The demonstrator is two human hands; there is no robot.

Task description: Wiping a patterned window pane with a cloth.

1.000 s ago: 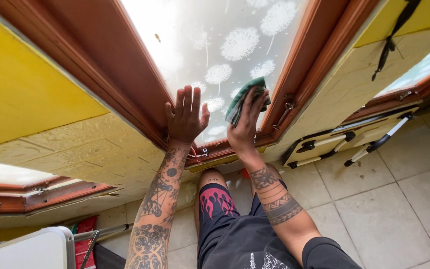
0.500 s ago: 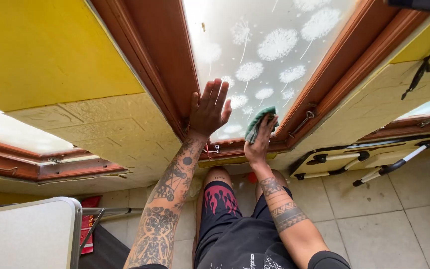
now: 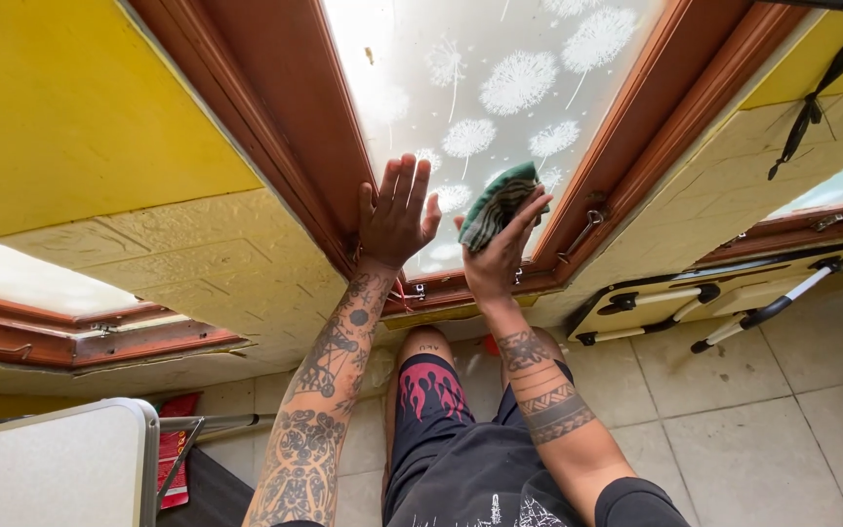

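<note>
Head view, looking down along both forearms to a window. Right hand (image 3: 501,256) holds a green-and-white cloth (image 3: 496,203), bunched up; fingers curl round its lower edge and thumb side, cloth sticks up above the fingertips and is pressed to the frosted glass pane (image 3: 500,88) w/ white dandelion pattern. Cloth sits just right of the left hand (image 3: 397,217), small gap between them, at about the same height. Left hand is open wide & flat, fingers spread and pointing up, palm against the glass right at the inner edge of the brown wooden frame (image 3: 285,107); holds nothing.

Both arms stretched fwd, tattooed from wrist up. Left forearm runs up from bottom centre-left, right forearm from bottom right, elbow bent slightly, black sleeve at the bottom edge. Wrists come close together near the lower rail of the frame, just below the hands.

Below the arms: person's knees in black shorts w/ red flame print (image 3: 431,390), over a pale tiled floor (image 3: 763,429). Left of left hand: yellow wall (image 3: 70,107) and textured cream panel. Right of right hand: metal window latch (image 3: 582,234) on the frame, further right a folded cream table w/ black handles (image 3: 695,298) lying by the wall. Far lower left, white table edge (image 3: 51,468).
</note>
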